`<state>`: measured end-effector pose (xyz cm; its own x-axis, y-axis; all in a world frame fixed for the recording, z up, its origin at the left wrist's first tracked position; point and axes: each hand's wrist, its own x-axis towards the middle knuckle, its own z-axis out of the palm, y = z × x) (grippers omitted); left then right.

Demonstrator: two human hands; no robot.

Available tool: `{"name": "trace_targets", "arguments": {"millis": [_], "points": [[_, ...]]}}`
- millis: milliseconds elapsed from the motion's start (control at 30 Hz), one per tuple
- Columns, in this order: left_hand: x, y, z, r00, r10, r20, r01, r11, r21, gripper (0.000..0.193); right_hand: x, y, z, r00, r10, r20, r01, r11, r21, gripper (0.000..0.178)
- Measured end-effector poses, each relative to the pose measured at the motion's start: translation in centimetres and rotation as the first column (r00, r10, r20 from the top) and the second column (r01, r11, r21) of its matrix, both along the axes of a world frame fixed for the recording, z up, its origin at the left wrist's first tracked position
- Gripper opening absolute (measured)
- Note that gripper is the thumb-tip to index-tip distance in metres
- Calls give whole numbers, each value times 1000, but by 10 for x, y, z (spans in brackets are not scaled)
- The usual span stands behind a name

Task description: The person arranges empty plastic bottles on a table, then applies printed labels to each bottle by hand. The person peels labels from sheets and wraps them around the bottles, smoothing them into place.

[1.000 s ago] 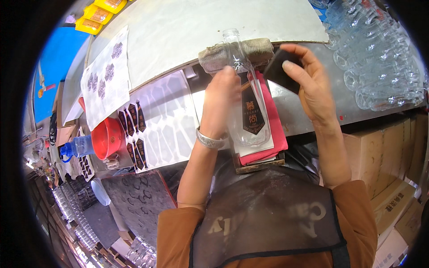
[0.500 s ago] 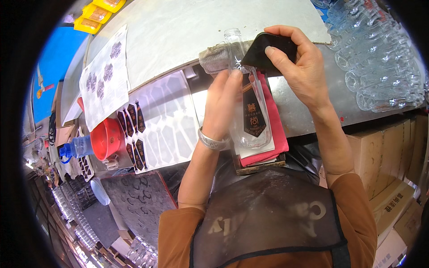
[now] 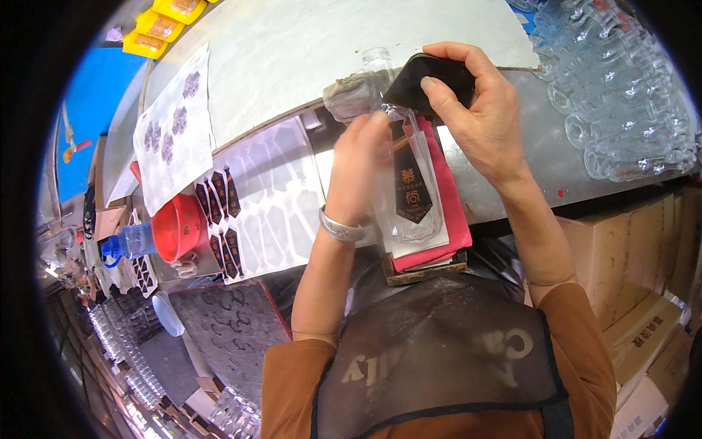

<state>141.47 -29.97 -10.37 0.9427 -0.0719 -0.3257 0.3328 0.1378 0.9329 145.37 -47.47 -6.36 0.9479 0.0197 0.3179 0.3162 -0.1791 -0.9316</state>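
A clear glass bottle (image 3: 431,227) lies with its neck pointing away from me, its body over white sheets and a pink cloth (image 3: 459,227). On its front sits a black tie-shaped label (image 3: 413,190) with copper-coloured characters. My right hand (image 3: 479,110) is closed round a flat black scraper-like piece (image 3: 442,77), its pointed corner at the bottle's shoulder. Along the bottle's left side is my left hand (image 3: 357,164), smeared by motion, a fingertip at the shoulder near the label's top; its grip is unclear. A grey rag (image 3: 347,96) lies beside the neck.
To the left lies a backing sheet (image 3: 274,197) with several tie-shaped labels (image 3: 225,245) on it. Beyond it are a red bowl (image 3: 175,227) and a printed sheet (image 3: 175,124). Clear bottles (image 3: 621,110) are piled at right, above cardboard boxes (image 3: 621,256).
My right hand and the black piece have shifted slightly left. My left hand stays beside the bottle, still blurred. The whole view has moved a little.
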Motion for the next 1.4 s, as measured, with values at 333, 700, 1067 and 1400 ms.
{"name": "trace_targets", "arguments": {"millis": [333,700,1067,1400], "points": [[12,-6,20,998,-39,48,20,943,332,51,-5,-25,-11,997,38,-65,-17,953,302,38],[-30,5,18,997,37,63,-41,997,58,63,-2,-10,22,977,192,92,-166,958,-232,29],[-102,9,-12,814,-281,508,-95,799,594,115,-29,3,31,756,448,477,-151,829,-539,31],[-101,8,-13,746,-212,631,-170,856,489,107,-18,6,33,849,297,437,-52,870,-490,22]]}}
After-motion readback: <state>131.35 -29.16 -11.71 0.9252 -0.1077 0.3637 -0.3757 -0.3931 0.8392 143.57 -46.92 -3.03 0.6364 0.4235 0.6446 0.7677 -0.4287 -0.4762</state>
